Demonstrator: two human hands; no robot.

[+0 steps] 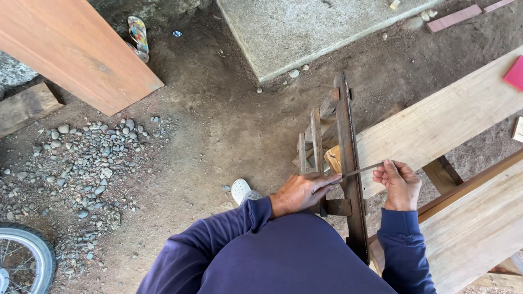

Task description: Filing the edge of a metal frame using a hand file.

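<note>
File (362,169), thin stiff metal rod, lies across dark saw blade (349,170) clamped in wooden frame (317,141) by counter (457,116); left hand (300,192) & right hand (399,184) each pinch one end; judged light, rigid, grip at ends.

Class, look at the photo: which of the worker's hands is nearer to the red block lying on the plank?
Right. The right hand holds the thin file's end below the red block; the left hand is farther left.
</note>
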